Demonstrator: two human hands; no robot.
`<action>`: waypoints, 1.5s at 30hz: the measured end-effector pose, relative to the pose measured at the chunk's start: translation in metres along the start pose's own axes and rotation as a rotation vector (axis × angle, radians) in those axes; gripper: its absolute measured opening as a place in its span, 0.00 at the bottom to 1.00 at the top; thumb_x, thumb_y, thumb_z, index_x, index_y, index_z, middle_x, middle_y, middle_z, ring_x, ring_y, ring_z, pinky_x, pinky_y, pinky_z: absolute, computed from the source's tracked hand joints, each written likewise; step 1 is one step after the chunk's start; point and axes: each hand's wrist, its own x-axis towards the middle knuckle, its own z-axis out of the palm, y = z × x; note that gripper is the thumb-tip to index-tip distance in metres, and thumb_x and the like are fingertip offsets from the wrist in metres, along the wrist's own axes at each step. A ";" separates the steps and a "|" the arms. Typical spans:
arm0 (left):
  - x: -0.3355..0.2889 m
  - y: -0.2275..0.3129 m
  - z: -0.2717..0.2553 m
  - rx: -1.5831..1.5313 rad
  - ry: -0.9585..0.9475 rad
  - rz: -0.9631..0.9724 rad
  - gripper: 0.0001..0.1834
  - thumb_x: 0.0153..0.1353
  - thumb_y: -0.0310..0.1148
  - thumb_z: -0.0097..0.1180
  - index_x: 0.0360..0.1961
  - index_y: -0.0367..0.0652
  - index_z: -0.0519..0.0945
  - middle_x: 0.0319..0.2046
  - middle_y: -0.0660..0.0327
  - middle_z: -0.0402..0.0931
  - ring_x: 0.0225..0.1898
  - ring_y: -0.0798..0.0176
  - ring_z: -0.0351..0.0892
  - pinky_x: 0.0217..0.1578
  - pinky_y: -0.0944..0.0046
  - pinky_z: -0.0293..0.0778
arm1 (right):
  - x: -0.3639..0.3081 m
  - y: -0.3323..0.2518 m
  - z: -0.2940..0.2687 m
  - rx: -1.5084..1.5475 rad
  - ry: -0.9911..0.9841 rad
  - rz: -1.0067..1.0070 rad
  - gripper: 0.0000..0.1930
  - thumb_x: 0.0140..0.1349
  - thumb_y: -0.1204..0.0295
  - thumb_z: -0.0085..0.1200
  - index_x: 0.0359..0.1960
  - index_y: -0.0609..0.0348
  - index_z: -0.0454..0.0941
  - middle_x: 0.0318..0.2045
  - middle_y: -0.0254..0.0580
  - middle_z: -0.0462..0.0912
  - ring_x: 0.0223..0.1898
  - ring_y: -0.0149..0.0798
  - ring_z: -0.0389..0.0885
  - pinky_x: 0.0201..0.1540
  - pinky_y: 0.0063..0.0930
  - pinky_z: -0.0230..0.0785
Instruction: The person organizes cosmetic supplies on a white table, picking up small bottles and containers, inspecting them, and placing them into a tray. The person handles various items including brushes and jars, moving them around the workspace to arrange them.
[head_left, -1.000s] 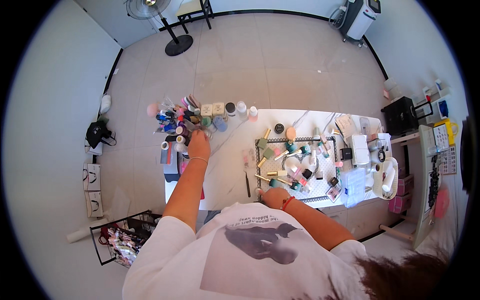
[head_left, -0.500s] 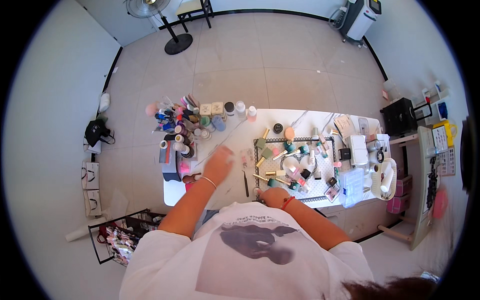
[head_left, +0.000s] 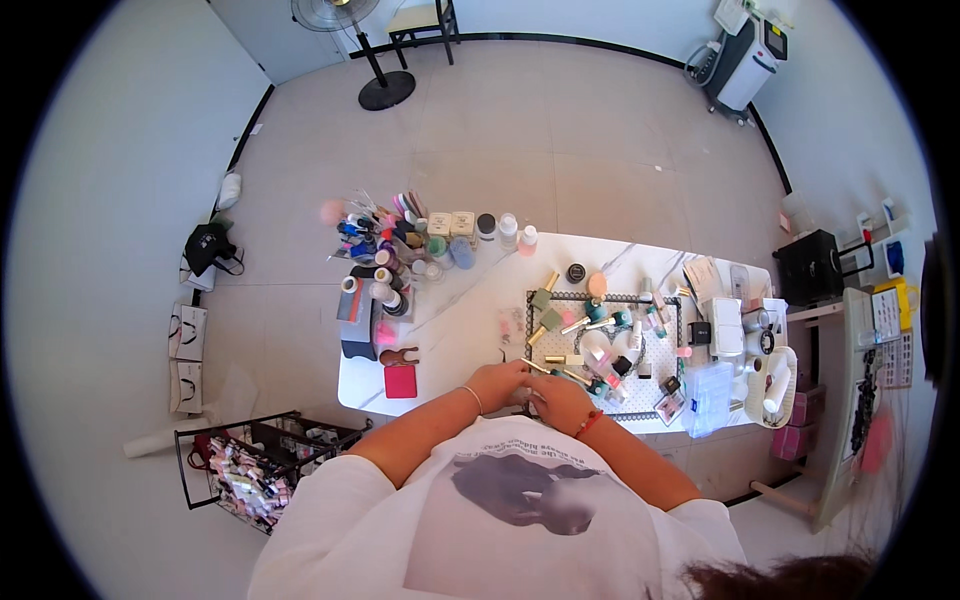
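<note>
At the table's front edge my left hand (head_left: 498, 386) and my right hand (head_left: 560, 402) meet, their fingers closed. Something small and pale seems to sit between them, too hidden to name. The dark tip of a pair of tweezers (head_left: 503, 354) shows just beyond my left hand. Right of it lies a dotted mat (head_left: 632, 404) with a dark lacy border, strewn with small bottles, several with long gold caps (head_left: 566, 360). A card with faint pink marks (head_left: 511, 325) is on the tabletop beside the mat.
A red square (head_left: 400, 381) and a brown object (head_left: 399, 356) lie at the left. Behind them crowd jars, brushes and bottles (head_left: 400, 240). At the right are a clear blue box (head_left: 709, 393) and a cream basket (head_left: 786, 401). A rack (head_left: 255, 480) stands lower left.
My left hand has come down and right from over the table to meet my right hand, now covering most of the tweezers. The whole view has shifted slightly.
</note>
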 end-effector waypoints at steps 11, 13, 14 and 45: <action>-0.014 0.006 -0.005 0.013 0.271 -0.111 0.21 0.56 0.37 0.64 0.51 0.48 0.77 0.47 0.58 0.78 0.42 0.52 0.83 0.43 0.52 0.79 | -0.012 0.018 0.004 0.070 0.282 -0.045 0.10 0.64 0.73 0.55 0.47 0.59 0.80 0.39 0.51 0.84 0.43 0.54 0.82 0.46 0.45 0.75; -0.016 -0.014 -0.015 -0.142 0.468 -0.224 0.22 0.56 0.37 0.63 0.52 0.46 0.78 0.47 0.56 0.79 0.42 0.51 0.82 0.43 0.53 0.79 | -0.015 0.019 0.003 0.060 0.310 -0.055 0.10 0.64 0.73 0.55 0.46 0.60 0.80 0.39 0.50 0.84 0.43 0.54 0.82 0.45 0.45 0.75; -0.017 -0.026 -0.022 -0.222 0.565 -0.281 0.22 0.56 0.36 0.63 0.52 0.45 0.78 0.47 0.55 0.79 0.42 0.50 0.82 0.43 0.53 0.79 | -0.017 0.020 0.003 0.055 0.320 -0.053 0.09 0.64 0.74 0.55 0.45 0.60 0.80 0.39 0.50 0.84 0.43 0.54 0.82 0.45 0.45 0.75; 0.001 -0.128 -0.116 0.058 0.958 -0.660 0.14 0.55 0.29 0.66 0.43 0.44 0.77 0.47 0.52 0.78 0.50 0.44 0.78 0.49 0.49 0.75 | -0.028 0.046 0.014 -0.370 0.149 -0.125 0.05 0.57 0.70 0.58 0.32 0.55 0.78 0.31 0.40 0.79 0.34 0.47 0.81 0.38 0.42 0.75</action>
